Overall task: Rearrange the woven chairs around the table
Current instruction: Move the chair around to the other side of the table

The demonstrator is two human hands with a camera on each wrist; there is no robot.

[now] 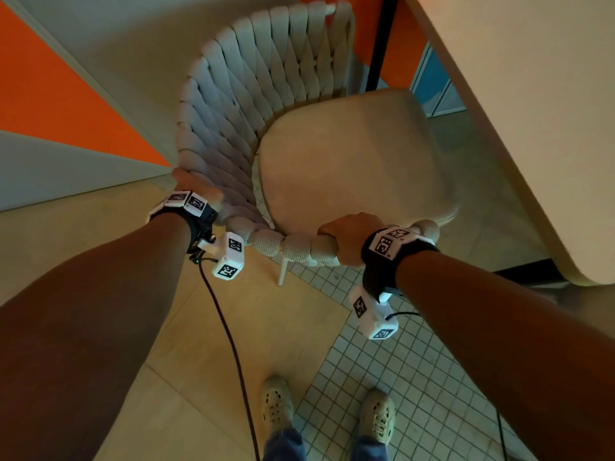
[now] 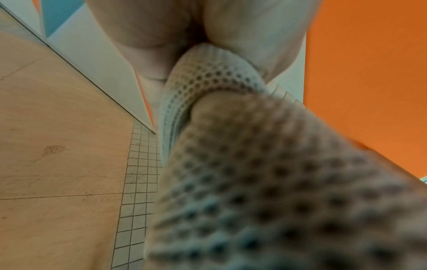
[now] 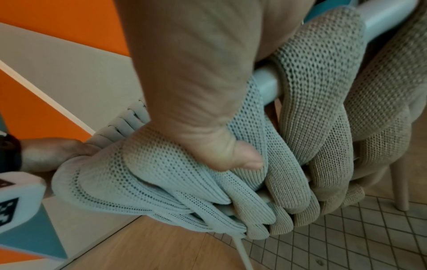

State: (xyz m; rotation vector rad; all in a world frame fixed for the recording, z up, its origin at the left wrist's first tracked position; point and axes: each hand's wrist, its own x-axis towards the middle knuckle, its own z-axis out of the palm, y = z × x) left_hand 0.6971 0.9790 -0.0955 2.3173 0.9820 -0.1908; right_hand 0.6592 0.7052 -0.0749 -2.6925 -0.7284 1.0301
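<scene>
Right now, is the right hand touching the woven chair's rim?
Touching. The right wrist view shows the right hand wrapped over the woven chair rim, thumb pressed into the mesh straps.

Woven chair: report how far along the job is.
Done: nothing visibly finished; only one woven chair shows. In hand: the left hand and the right hand grip its woven rim, its seat cushion beside the table. Left: setting it in place; other chairs are out of view.

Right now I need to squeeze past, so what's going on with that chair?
A person stands behind a pale woven-strap chair with a beige seat cushion. Their left hand and right hand each hold its curved top rail. The chair sits on the floor beside a cream-topped table, not yet pushed under.
</scene>
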